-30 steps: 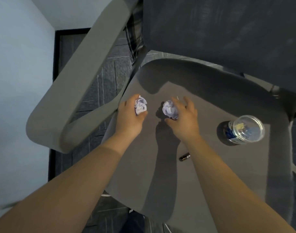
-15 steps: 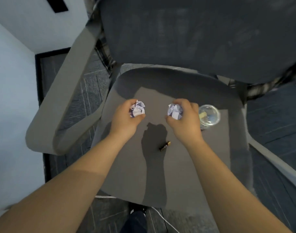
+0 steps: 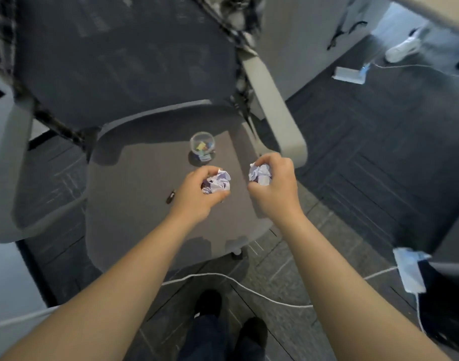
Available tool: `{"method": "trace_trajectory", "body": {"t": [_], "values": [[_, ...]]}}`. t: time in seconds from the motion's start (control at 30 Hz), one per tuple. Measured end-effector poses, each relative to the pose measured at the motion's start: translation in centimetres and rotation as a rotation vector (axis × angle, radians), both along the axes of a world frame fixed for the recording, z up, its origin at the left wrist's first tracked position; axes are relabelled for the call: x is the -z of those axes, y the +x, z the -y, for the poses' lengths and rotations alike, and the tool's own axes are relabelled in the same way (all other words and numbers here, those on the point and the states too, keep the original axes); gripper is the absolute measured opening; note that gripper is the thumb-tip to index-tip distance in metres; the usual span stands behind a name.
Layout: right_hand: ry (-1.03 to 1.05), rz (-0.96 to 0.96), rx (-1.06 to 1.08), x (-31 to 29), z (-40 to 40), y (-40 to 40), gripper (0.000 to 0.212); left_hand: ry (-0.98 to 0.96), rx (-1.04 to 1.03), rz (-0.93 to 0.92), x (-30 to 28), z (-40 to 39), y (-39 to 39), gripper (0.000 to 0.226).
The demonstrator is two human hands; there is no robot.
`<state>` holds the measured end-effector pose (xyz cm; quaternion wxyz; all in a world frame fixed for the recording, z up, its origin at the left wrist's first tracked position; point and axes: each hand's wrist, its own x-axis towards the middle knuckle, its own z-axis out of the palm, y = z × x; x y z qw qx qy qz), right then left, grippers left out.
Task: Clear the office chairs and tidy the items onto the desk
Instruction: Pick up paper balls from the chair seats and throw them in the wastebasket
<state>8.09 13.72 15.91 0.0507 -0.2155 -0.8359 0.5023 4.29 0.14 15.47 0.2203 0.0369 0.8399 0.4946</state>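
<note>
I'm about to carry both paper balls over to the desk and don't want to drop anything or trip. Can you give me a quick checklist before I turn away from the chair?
1. Left hand closed on its crumpled paper: ok.
2. Right hand closed on its crumpled paper: ok.
3. Chair seat cleared: not ok. The clear jar and a small dark object remain on it.
4. Floor path free: not ok. A white cable runs across the floor by the feet.
5. Room on the desk: cannot tell, its top is not in view.
</note>
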Motion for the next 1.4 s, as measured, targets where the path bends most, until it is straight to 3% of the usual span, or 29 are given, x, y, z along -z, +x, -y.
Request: {"method": "trace_trajectory", "body": {"t": [0.43, 0.8, 1.03, 1.17, 1.4], "values": [[0.027, -0.027, 0.748, -4.6, -12.1, 18.5, 0.025, 0.154, 0.645, -0.024, -5.6, -16.9, 8.9, 0.033], [-0.069, -0.013, 1.208, -5.6, -17.4, 37.5, 0.027, 0.135, 1.091, 0.044, -6.1, -28.9, 23.3, 0.022], [-0.073, -0.008, 1.352, -4.1, -23.9, 50.6, 0.029, 0.138, 1.173, 0.033, -4.2, -37.0, 36.3, 0.025], [-0.116, 0.027, 1.401, -2.3, -27.4, 57.7, 0.035, 0.083, 1.199, -0.094, -2.1, -41.6, 42.9, 0.015], [-0.242, 0.106, 1.419, 2.6, -32.4, 62.9, 0.045, -0.020, 1.237, -0.047, 2.9, -47.8, 48.1, 0.010]]}}
